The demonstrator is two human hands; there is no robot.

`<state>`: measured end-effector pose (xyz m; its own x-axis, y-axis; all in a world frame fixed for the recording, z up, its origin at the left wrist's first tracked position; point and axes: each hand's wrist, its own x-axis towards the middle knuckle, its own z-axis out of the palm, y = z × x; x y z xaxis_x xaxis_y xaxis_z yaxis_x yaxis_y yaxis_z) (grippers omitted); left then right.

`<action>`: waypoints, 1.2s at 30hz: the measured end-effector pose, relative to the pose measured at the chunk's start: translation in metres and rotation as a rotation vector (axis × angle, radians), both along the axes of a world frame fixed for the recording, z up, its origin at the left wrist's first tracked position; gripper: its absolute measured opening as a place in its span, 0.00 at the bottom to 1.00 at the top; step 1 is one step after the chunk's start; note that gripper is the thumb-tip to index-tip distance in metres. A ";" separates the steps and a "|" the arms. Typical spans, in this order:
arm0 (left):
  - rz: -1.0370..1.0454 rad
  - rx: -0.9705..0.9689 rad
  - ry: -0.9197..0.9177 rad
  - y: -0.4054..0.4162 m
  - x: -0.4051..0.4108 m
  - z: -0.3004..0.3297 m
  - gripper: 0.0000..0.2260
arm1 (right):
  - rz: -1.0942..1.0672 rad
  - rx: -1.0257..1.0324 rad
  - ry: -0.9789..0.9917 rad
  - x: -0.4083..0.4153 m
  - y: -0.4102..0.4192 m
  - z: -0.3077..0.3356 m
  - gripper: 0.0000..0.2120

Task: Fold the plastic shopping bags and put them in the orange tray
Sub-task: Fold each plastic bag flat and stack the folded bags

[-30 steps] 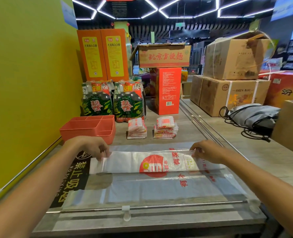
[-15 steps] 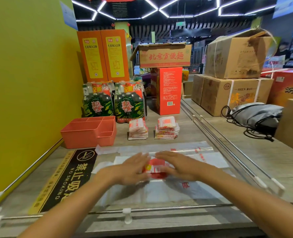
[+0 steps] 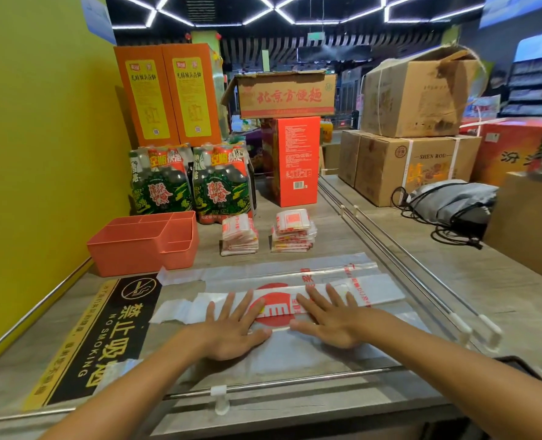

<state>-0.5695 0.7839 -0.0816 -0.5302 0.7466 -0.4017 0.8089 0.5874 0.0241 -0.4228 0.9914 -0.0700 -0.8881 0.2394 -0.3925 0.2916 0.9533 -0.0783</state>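
A clear plastic shopping bag [image 3: 184,308] with a red logo lies folded into a long strip on the counter in front of me. My left hand [image 3: 231,328] lies flat on it with fingers spread, left of the logo. My right hand [image 3: 330,322] presses flat on it just right of the logo. A second flat bag [image 3: 263,269] lies behind the strip. The orange tray [image 3: 142,252] with compartments stands at the back left, apart from both hands. Two stacks of folded bags [image 3: 239,238] [image 3: 293,231] sit right of the tray.
Green bottle packs [image 3: 190,182] and orange boxes [image 3: 168,93] stand behind the tray, a red box [image 3: 295,160] beside them. Metal rails [image 3: 390,258] run along the counter's right side and its front. A no-smoking sign [image 3: 104,338] lies at the left. The yellow wall [image 3: 34,154] bounds the left.
My hands left the bag's two ends and came together at its middle. They now lie flat with fingers spread on the strip, slightly further apart than half a second ago.
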 end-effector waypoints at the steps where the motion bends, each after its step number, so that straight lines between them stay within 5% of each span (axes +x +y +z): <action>1: -0.003 0.005 -0.003 0.000 -0.001 0.000 0.36 | -0.026 0.006 0.007 0.008 0.011 -0.001 0.45; 5: -0.014 0.022 -0.012 0.001 -0.001 0.001 0.33 | -0.103 0.007 0.031 0.037 0.050 0.000 0.65; 18: -0.018 0.050 -0.007 -0.001 0.004 0.008 0.33 | -0.303 0.040 -0.037 0.040 0.062 0.014 0.51; 22: -0.131 0.167 0.072 0.009 0.010 0.015 0.32 | -0.139 0.080 0.061 0.024 0.042 0.021 0.57; 25: -0.272 0.243 0.049 0.028 0.022 0.019 0.31 | 0.004 -0.002 0.101 0.014 0.020 0.017 0.47; 29: -0.257 0.162 -0.014 0.040 0.023 0.008 0.30 | 0.013 -0.044 0.045 0.010 0.013 0.004 0.56; 36: -0.187 0.143 -0.022 -0.007 -0.014 0.011 0.28 | -0.020 -0.036 0.038 0.013 0.013 0.008 0.57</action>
<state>-0.5835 0.7773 -0.0705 -0.3698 0.8811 -0.2949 0.9015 0.4171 0.1155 -0.4103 1.0039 -0.0623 -0.8976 0.2438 -0.3673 0.3070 0.9436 -0.1240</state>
